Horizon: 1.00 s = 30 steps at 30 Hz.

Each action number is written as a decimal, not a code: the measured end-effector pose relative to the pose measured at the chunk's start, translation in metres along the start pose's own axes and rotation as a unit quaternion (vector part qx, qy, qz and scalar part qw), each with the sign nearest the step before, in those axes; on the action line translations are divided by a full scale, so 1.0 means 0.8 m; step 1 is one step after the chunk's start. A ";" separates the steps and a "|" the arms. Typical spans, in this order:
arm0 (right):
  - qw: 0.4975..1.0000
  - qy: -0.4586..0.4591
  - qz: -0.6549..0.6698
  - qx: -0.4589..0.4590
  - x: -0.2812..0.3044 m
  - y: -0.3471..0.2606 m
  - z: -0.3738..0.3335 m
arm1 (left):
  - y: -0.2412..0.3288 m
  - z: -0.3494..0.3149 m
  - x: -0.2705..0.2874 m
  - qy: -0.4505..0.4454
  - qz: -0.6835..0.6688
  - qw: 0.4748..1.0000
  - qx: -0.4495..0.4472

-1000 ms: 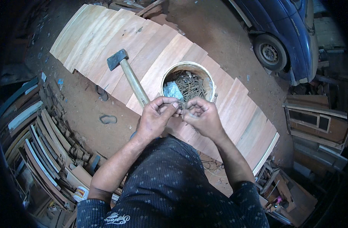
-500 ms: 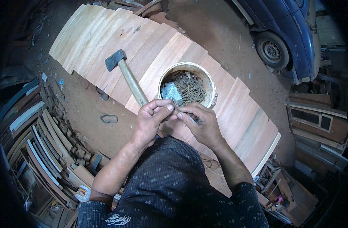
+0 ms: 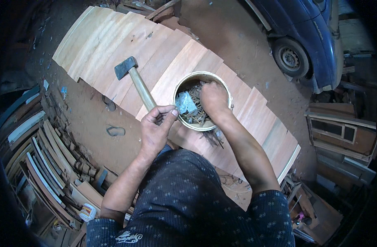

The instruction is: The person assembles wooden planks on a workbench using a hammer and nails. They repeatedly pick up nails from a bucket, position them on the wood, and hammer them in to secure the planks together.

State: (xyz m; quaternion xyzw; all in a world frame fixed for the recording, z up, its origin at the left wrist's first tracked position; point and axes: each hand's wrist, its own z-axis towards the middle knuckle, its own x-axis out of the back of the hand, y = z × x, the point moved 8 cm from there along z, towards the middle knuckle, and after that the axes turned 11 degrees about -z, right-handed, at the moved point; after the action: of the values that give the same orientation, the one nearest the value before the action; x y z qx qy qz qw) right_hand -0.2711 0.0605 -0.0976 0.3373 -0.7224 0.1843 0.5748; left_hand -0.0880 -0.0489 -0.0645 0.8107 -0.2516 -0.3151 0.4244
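Note:
A round, pale-rimmed bucket (image 3: 182, 123) stands on the wooden boards, holding many brownish nails (image 3: 195, 88) and a crumpled light-blue packet (image 3: 185, 103). My right hand (image 3: 215, 99) reaches down inside it at the right, back of the hand up, its fingertips hidden among the nails. Beside the bucket's left rim, my left hand (image 3: 158, 123) is closed, thumb and forefinger pinched together; what they hold is too small to make out. A hammer (image 3: 135, 80) with a dark head and wooden handle lies on the boards, its handle end next to my left hand. More loose nails (image 3: 213, 138) lie just below the bucket.
Overlapping boards (image 3: 114, 57) form a long slanting surface before me. Curved timber offcuts (image 3: 44, 164) are piled at left, near a white tub (image 3: 87, 212). A sandal (image 3: 115, 131) lies on the dirt floor. A blue car (image 3: 307, 41) and wooden frames (image 3: 334, 131) stand at right.
My hands, earlier together in front of the bucket, have parted. The right one has gone into the bucket; the left has shifted slightly left and stays pinched. Loose nails below the bucket are now uncovered.

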 end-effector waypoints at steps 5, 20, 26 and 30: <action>0.996 0.007 -0.072 -0.049 -0.004 -0.021 0.014 | 0.007 -0.003 0.009 -0.023 0.014 0.999 -0.041; 0.962 -0.039 0.251 0.101 0.052 0.002 -0.117 | 0.001 0.001 0.051 -0.012 -0.032 0.999 -0.030; 0.980 0.012 0.197 0.032 0.041 0.032 -0.045 | 0.008 -0.002 0.039 -0.014 -0.037 0.999 -0.031; 0.996 -0.046 0.067 0.037 0.007 0.005 0.004 | 0.003 -0.001 0.041 -0.016 -0.017 0.999 -0.028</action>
State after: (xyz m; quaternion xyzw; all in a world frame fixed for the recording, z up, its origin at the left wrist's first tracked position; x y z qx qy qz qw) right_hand -0.2766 0.0598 -0.0922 0.3174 -0.7619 0.2328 0.5143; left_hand -0.0653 -0.0718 -0.0718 0.7975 -0.2358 -0.3422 0.4374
